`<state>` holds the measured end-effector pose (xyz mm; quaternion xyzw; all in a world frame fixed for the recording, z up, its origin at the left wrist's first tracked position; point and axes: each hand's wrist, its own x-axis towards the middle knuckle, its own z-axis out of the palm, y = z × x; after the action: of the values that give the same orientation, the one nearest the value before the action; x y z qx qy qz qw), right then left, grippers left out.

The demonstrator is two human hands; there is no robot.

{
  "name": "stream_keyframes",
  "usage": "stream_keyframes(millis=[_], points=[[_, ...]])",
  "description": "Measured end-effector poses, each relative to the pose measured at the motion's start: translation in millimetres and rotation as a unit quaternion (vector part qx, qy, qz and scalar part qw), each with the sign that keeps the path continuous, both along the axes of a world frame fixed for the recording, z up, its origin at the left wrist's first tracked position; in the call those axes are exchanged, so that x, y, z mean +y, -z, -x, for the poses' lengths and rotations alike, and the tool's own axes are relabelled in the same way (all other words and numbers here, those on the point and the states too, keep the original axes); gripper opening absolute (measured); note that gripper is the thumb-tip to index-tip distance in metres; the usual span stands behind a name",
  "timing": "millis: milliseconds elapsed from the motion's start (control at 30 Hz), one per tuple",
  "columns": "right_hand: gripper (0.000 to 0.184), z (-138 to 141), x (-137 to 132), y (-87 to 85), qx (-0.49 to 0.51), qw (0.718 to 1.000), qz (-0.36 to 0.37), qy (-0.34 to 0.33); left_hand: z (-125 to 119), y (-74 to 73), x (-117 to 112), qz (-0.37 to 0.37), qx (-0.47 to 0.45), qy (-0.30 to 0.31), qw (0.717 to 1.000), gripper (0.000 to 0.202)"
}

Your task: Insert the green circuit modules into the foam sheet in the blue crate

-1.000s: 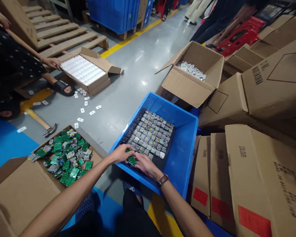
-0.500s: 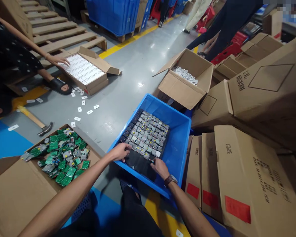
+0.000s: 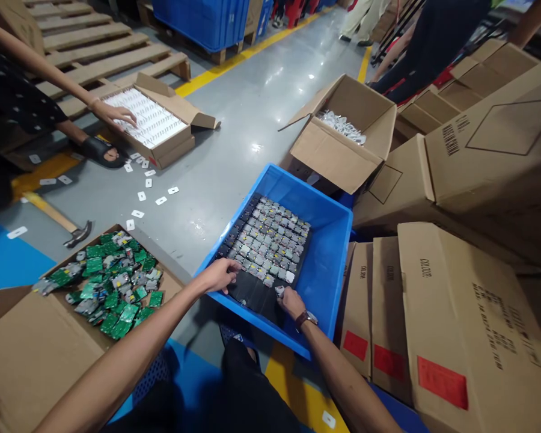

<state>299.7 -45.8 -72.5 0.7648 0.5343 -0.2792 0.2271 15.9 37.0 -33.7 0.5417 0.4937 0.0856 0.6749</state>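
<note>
A blue plastic bin [image 3: 327,240] stands before me, with rows of small grey electronic modules [image 3: 270,240] on a black sheet [image 3: 252,293] inside. My right hand [image 3: 293,302], wearing a wristwatch, pinches one small grey module [image 3: 279,291] above the front part of the sheet. Over the bin's near left edge, my left hand [image 3: 219,276] is loosely bent beside the front rows, its thumb and fingers apart. To the left, an open carton [image 3: 31,355] holds a heap of green circuit boards [image 3: 128,313] and grey modules.
A hammer [image 3: 58,218] and scattered white pieces [image 3: 137,213] lie on the floor. At upper left, a co-worker's hand [image 3: 115,114] reaches over a carton of white pieces [image 3: 155,126]. Large cartons [image 3: 455,300] line the right side; an open carton [image 3: 336,153] stands beyond the bin.
A grey module now shows at my right fingertips, where it was hardly visible before. My left hand has barely moved. The co-worker's hand has moved right over the white pieces.
</note>
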Motion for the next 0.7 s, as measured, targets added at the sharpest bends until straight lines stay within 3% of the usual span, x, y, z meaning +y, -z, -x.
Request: stream_keyframes(millis=[267,500,700], points=[[0.036,1.2,5.1,6.0,0.092,0.989,-0.071,0.086,-0.1,-3.2,1.8,0.009,0.003,-0.002,1.000,0.035],[0.031,-2.1,-1.8,2.2,-0.029,0.998,-0.048,0.041,0.9,0.9,0.4,0.012,0.006,0.003,1.000,0.040],[0.040,-3.1,1.7,3.2,-0.010,0.999,-0.038,0.035,0.9,3.8,0.0,0.010,-0.002,0.003,1.000,0.041]])
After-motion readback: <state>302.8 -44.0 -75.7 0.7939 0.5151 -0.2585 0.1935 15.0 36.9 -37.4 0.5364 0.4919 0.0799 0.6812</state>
